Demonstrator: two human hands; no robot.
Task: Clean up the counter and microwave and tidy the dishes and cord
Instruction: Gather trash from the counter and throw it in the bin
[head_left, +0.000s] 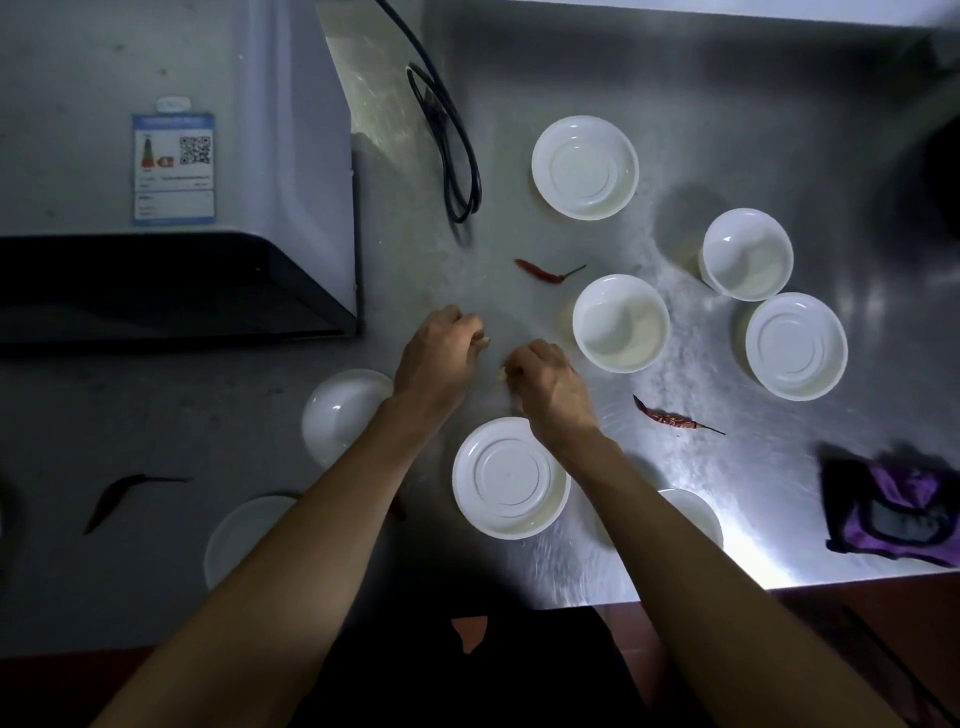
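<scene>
Two bare forearms reach up from the bottom edge over a steel counter (727, 156). Nearest lie two white dishes partly hidden under the arms, one at the left (244, 535) and one at the right (696, 512), with a purple cloth (893, 512) bunched by the right front edge. A shallow white dish (509, 478) sits between the forearms, and a bowl (343, 415) stands just left of the left wrist. Both hands have their fingers curled: the left hand (434, 356) pinches a small pale scrap at its fingertips, and the right hand (545, 379) pinches another; what the scraps are cannot be told. Beyond them stand a bowl (621, 322), a shallow dish (796, 345), another bowl (747, 253) and, farthest, a dish (584, 166), making eight white dishes in all. Three dried red chillies lie loose: one at the left front (117, 499), one right of the right wrist (670, 418), one beyond the hands (540, 270). At the far left is the microwave (156, 156), with one label (173, 169) on top. One black cord (447, 140) lies looped beside it.
</scene>
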